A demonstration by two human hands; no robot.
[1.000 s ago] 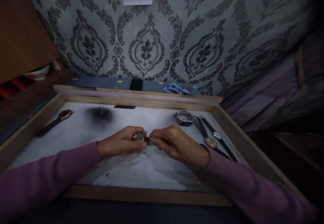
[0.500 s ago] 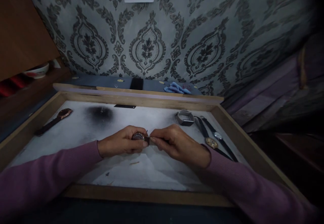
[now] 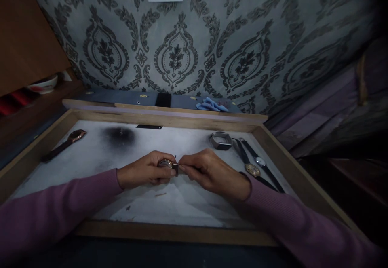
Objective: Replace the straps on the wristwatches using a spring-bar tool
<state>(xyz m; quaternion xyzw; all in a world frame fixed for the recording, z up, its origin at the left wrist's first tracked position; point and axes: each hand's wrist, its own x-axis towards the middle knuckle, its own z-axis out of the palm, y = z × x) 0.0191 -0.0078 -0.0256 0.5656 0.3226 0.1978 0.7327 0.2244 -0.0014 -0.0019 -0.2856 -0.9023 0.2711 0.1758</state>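
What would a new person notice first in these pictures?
The eye likely goes first to the left hand holding a watch over the tray, the right hand pinching what looks like its strap. Behind them rises the boldly patterned wall. Other watches lie near the tray's right side.

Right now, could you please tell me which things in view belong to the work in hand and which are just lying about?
In use, it seems:
held watch
left hand, gripping it
right hand, pinching at its side

Apparently just lying about:
copper-coloured watch, far left
silver-banded watch
gold-faced watch
white-faced watch
black strip
blue cloth, beyond the wooden frame
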